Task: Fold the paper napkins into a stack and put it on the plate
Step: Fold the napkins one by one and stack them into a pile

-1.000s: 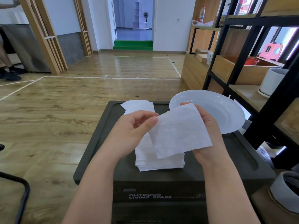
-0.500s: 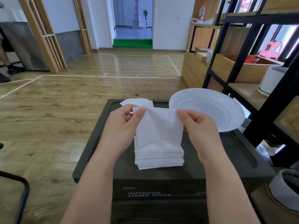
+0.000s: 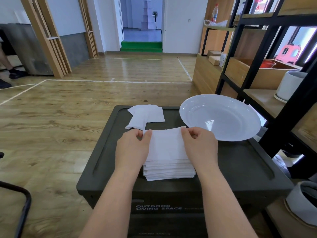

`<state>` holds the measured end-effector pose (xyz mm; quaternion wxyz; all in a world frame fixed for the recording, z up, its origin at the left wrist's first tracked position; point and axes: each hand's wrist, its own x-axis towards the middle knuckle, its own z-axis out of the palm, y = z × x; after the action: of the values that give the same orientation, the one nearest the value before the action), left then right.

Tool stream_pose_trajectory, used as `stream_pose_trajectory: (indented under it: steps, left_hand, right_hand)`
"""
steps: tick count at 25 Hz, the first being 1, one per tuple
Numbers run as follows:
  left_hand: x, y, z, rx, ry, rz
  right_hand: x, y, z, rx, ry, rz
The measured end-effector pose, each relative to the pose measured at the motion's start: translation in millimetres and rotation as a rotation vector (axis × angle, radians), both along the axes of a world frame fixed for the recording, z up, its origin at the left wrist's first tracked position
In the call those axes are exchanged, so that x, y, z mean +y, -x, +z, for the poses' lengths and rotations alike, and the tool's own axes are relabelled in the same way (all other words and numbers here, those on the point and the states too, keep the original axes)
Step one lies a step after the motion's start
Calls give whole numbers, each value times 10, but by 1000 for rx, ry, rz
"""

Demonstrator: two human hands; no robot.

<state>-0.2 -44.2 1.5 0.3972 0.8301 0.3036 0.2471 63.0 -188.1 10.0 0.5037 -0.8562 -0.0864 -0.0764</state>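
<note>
I pinch the far corners of a white folded paper napkin [image 3: 165,146] with left hand [image 3: 132,148] and right hand [image 3: 199,146], laying it on the white napkin stack [image 3: 169,170] beside the empty white round plate [image 3: 221,117]; next I judge it needs squaring and releasing.

One line reads plainly — "OUTDOOR LIVING SPACE", pale capitals in two rows on the dark front face of the storage box [image 3: 171,200], below the two hands and toward the viewer. Lower on that face sits another line of lettering, too dim to make out. The red-labelled bottle [image 3: 215,13] on the far shelf carries print — unreadable from here.
</note>
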Motion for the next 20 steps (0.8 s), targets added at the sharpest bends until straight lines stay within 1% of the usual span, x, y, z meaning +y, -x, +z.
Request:
stream_pose_trajectory:
  steps: [2, 5, 9, 14, 20]
  left_hand:
    - [2, 12, 6, 19, 5, -2]
    - [4, 35, 17, 112, -30, 1]
    - [4, 37, 16, 206, -47, 7]
    - [45, 33, -27, 271, -8, -7]
    - [128, -10, -65, 323, 43, -11]
  right_hand:
    - [-27, -33, -21, -4, 65, -6]
    - [-52, -49, -63, 35, 144, 3]
    - [-55, -76, -90, 73, 176, -18]
    - [-46, -72, -162, 128, 230, -37]
    - [-42, -65, -199, 148, 279, -48]
